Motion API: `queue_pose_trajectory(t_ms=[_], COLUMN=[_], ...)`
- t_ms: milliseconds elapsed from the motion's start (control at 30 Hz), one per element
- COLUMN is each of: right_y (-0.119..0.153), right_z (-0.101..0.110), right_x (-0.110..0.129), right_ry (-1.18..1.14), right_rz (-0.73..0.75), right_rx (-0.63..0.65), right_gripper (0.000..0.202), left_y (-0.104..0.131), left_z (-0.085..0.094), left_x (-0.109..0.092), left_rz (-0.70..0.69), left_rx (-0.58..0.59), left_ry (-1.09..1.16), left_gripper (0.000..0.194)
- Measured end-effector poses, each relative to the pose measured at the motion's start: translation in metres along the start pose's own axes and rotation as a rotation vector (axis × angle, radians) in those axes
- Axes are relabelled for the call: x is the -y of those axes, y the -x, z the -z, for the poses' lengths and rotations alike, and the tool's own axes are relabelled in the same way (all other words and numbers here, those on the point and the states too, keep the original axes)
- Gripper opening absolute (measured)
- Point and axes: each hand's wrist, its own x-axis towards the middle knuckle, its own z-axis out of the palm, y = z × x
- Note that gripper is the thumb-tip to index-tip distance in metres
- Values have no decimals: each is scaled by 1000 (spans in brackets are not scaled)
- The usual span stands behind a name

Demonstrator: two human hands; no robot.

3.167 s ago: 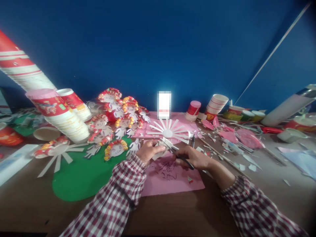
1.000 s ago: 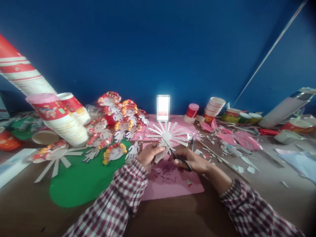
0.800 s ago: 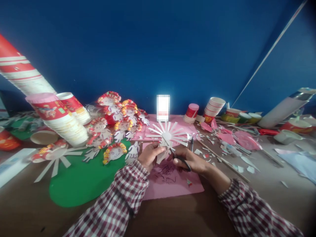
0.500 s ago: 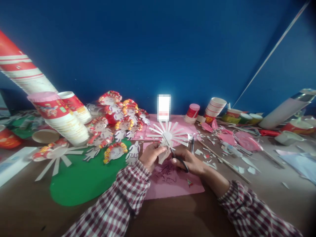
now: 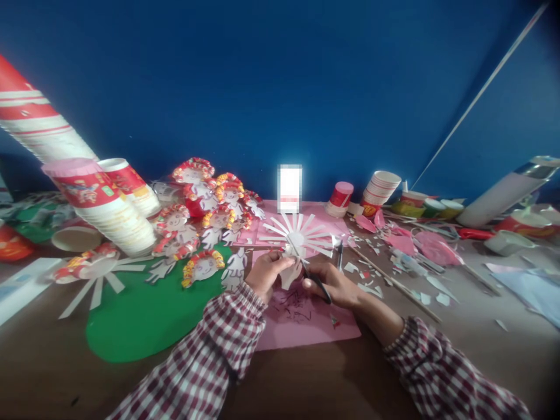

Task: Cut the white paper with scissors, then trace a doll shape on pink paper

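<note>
My left hand pinches a small white paper piece above a pink sheet with dark scribbles. In my right hand are dark-handled scissors, their blades reaching toward the paper between the two hands. How far the blades are apart is too small to tell. Just beyond my hands lies a white sunburst of paper strips around a round centre. Left of my left hand, a white figure cut-out rests at the edge of a green sheet.
Stacked paper cups lean at the left, beside several curly-haired paper dolls. Right of my hands are paper scraps, a thin stick and pink cut-outs. More cups stand at the back by the blue wall.
The whole view has shifted very slightly. Both hands keep their grip on the paper and the scissors, with hardly any visible movement.
</note>
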Motion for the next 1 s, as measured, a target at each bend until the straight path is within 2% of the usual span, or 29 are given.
queue_pose_trajectory(t_ms=[200,567,833,1000], right_y=[1,1,3,2], right_z=[4,5,7,3], right_x=[2,4,8,6], right_ry=[79,79,128,138], right_rz=[-21,-24,-45,-50], right_rx=[28,32,77,25], right_gripper=[46,41,42,43], left_y=[-3,-2,-1,-3], left_z=[8,9,15,15], left_x=[-1,-6,-13,-10], left_rz=[-37,-11,-5,-10], left_rx=[-2,-5,110,79], left_ry=[-148,-155,-169,-169], left_gripper=[17,14,13,11])
